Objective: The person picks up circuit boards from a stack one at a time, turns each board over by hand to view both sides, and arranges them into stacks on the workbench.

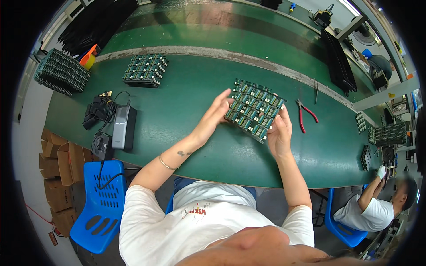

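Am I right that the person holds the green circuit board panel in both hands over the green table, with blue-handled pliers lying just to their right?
Not quite: the pliers have red handles, not blue. The head view shows them lying on the green table just right of the circuit board panel, which the left hand and right hand do hold over the table.

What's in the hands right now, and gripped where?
A green circuit board panel, held above the green table. The left hand grips its left edge, the right hand its lower right edge; both hold it by the edges.
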`<state>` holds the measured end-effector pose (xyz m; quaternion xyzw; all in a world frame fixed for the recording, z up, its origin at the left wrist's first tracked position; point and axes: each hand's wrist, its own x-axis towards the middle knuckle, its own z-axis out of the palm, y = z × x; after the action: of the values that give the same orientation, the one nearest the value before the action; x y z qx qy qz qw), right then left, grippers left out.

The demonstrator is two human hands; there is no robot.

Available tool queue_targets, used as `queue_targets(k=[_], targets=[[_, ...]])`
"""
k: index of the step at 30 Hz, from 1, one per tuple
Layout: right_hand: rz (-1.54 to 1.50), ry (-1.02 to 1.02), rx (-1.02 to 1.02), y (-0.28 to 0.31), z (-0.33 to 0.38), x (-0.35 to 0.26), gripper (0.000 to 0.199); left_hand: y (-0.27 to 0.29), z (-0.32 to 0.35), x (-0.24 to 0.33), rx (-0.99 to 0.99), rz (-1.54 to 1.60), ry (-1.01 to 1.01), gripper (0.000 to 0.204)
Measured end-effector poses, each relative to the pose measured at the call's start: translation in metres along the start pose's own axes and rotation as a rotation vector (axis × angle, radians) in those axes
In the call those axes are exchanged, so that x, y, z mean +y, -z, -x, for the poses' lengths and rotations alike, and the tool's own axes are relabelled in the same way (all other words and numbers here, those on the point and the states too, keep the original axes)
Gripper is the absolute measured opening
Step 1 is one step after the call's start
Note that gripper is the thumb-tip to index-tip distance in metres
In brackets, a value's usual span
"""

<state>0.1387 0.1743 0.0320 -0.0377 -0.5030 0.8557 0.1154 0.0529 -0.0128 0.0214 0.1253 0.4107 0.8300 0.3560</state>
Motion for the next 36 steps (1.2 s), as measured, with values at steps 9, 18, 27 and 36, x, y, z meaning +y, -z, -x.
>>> queue_targets(k=[9, 18, 27, 36], targets=[[0.268, 0.188, -0.045, -0.01, 0.004, 0.003, 0.06, -0.018, 0.011, 0.0, -0.084, -1.293, -0.598, 0.089], [0.333, 0.286, -0.199, -0.017, 0.014, 0.014, 0.055, -0.017, 0.01, -0.009, -0.137, -0.893, -0.456, 0.088], [0.266, 0.127, -0.001, 0.003, 0.0, 0.009, 0.034, 0.0, 0.008, -0.001, -0.241, 0.319, 0.039, 0.074], [0.151, -0.042, -0.173, 0.007, 0.006, 0.007, 0.015, 0.013, 0.004, -0.009, -0.399, 0.693, 0.132, 0.073]])
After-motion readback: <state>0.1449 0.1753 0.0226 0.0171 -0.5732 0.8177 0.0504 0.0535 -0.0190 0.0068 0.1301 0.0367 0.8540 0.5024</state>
